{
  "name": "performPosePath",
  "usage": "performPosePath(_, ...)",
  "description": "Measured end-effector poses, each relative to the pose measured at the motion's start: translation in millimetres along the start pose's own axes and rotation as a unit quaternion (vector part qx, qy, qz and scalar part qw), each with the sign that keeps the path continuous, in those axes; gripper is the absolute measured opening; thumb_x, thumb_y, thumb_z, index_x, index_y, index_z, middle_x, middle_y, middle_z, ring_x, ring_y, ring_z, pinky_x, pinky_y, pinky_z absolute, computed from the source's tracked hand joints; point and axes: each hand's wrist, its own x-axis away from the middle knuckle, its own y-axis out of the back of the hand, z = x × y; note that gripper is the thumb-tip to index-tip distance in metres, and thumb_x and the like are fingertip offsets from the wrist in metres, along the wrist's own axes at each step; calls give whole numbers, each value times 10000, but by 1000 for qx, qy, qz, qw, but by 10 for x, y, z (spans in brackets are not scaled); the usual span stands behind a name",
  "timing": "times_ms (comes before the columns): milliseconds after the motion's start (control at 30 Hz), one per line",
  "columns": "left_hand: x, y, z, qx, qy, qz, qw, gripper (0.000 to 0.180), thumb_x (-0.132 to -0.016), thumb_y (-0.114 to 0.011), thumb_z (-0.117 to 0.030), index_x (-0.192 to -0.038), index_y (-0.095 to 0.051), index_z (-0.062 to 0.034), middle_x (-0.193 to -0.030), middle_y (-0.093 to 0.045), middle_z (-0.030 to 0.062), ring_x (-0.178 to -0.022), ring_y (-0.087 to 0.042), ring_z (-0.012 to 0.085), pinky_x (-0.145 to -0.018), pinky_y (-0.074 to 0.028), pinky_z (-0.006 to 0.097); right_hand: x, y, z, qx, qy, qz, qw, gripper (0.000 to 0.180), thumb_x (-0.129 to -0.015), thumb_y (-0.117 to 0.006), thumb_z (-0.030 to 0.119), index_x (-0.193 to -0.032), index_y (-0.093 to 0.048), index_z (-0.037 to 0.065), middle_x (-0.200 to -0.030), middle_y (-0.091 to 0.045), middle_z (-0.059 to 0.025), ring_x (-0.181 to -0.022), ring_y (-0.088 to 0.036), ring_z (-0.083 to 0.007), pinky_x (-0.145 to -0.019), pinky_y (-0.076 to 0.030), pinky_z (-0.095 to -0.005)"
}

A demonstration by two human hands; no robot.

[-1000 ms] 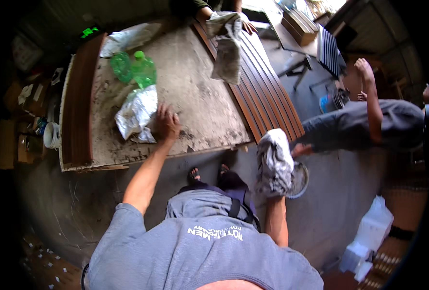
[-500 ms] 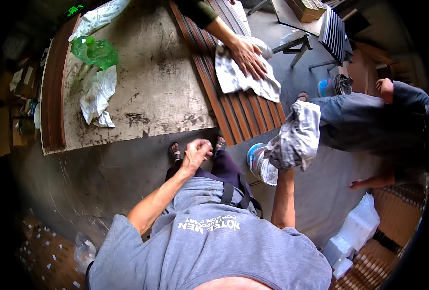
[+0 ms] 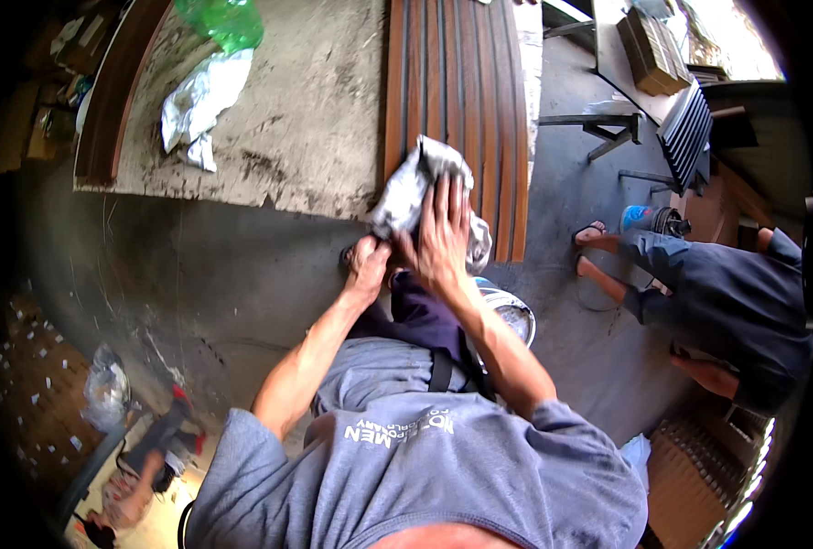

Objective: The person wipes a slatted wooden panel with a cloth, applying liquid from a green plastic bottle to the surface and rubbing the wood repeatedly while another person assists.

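Observation:
A slatted brown panel [image 3: 457,91] with dark grooves lies lengthwise on the worktable, its near end reaching past the table's edge. Across this near end is a crumpled grey-white cloth [image 3: 410,194]. My right hand [image 3: 441,233] lies flat on the cloth, fingers stretched forward and pressed down. Close beside it on the left, my left hand [image 3: 366,270] is closed at the cloth's lower left corner; its fingertips are partly hidden. Below the panel's end stands a bucket [image 3: 511,316], partly covered by my right forearm.
On the stained worktable [image 3: 306,110] lie a green plastic bottle [image 3: 228,20], a crumpled white plastic bag [image 3: 200,105] and a dark brown board [image 3: 124,91]. To the right are a person in dark clothes [image 3: 717,293], a blue bucket [image 3: 640,220] and a metal stand [image 3: 598,123].
My right hand has brought the cloth from the right onto the panel's near end. My left hand has come up to it. The other person's hand and white cloth have left the view.

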Motion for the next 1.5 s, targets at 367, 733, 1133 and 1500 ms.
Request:
performPosePath(367,323,-28,-88,-11,65,-79,995,318,-870,-756,-245,-726,-525,-80,-700,-460,-64,-661,-441,71,-621,-443,230,-1352,-228,-302,17,108,-104,989,632,-825,-531,101,-1438,-405,9,-1502,-355,-248,-1407,-288,-431,-1121,-247,-532)
performPosePath(733,44,166,-146,35,-24,-109,993,395,-903,-704,-382,-835,-573,-15,-731,-565,9,-647,-601,129,-590,-574,298,-1152,-360,-354,54,181,-62,980,662,-858,-578,183,-1455,-367,-9,-1543,-274,-255,-1441,-237,-419,-1139,-234,-547)
performPosePath(1133,-137,-24,-18,-268,-40,-288,919,552,-901,-630,-541,-699,-539,-35,-520,-478,120,-457,-478,168,-483,-392,376,-715,-160,-547,27,271,-26,962,525,-955,-385,191,-1427,-419,-36,-1497,-365,-259,-1386,-332,-450,-1140,-285,-507)
performPosePath(1500,85,-198,-483,-219,-35,-274,936,287,-804,-779,-304,-699,-680,-56,-633,-679,69,-566,-625,143,-529,-497,310,-699,151,-570,-181,-3,16,983,489,-925,-456,120,-1404,-458,20,-1458,-423,-216,-1371,-362,-385,-1149,-274,-445)
